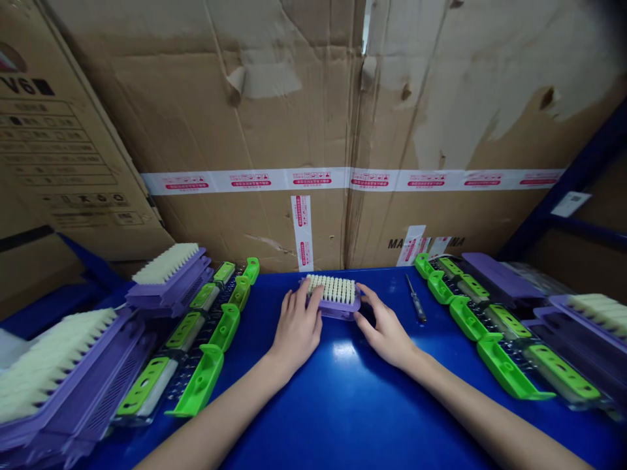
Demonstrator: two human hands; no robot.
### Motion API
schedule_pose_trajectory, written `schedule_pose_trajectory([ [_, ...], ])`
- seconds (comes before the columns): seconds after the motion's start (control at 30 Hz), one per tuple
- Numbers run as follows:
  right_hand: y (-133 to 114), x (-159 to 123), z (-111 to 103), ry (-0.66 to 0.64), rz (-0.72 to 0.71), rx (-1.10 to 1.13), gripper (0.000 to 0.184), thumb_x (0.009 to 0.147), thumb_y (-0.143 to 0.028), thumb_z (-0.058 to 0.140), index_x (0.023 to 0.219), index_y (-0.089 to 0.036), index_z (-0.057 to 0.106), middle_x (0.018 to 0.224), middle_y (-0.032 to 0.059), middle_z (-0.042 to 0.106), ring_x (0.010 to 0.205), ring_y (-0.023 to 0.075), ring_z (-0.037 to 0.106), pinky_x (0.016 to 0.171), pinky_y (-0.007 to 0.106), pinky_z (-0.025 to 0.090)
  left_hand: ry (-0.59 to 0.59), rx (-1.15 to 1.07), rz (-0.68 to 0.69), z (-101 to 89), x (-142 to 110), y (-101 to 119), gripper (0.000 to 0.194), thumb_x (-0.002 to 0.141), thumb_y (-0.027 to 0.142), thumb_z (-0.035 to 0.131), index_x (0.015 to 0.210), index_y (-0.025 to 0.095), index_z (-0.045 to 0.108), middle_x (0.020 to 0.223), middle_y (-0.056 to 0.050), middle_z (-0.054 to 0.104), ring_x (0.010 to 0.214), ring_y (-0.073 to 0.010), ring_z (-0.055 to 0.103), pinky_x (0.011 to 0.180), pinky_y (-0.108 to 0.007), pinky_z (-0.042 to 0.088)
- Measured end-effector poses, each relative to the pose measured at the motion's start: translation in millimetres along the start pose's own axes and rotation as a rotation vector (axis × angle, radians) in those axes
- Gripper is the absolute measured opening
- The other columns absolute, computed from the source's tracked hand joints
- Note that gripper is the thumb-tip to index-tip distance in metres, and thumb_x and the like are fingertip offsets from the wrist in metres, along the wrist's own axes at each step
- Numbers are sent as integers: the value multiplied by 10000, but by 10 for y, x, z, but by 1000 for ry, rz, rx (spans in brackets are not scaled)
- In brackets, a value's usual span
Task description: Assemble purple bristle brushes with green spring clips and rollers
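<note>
A purple brush (333, 292) with pale bristles facing up lies at the back middle of the blue table. My left hand (300, 323) grips its left end, with one finger laid over the bristles. My right hand (383, 326) pinches the right end between thumb and fingers. What the fingertips touch on the far side of the brush is hidden.
Stacked purple parts, some bristled, stand at left (161, 287) and right (499, 277). Bright green pieces line both sides, left (228, 326) and right (467, 318). A screwdriver (416, 300) lies right of my hand. Behind the blue table (313, 418) rises a cardboard wall (255, 130).
</note>
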State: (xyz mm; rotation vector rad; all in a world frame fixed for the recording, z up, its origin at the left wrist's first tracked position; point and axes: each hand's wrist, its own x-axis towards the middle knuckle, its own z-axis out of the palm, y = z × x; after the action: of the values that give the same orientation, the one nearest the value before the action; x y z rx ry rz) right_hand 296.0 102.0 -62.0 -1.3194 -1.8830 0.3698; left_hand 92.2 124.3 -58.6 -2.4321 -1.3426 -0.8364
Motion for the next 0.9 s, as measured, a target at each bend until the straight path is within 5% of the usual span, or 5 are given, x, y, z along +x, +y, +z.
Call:
schedule_pose_trajectory([
  [0.77,49,-6,46,-45,31,-91,537,883,-249,391,1396,-178,253,1238,123,543,1114,240,534,965,451,430,-40,188,-30,-93,2,72,427,881,238,446,1307,206,435,1269,-147,467,985,-280,509,776,-403,437],
  [0.9,11,-35,19,56,-43,-224,508,873,-214,402,1367,-178,293,1190,124,567,1088,253,537,925,464,443,-42,191,-27,-97,1,73,433,881,242,445,1312,211,434,1272,-150,464,980,-278,510,766,-401,434],
])
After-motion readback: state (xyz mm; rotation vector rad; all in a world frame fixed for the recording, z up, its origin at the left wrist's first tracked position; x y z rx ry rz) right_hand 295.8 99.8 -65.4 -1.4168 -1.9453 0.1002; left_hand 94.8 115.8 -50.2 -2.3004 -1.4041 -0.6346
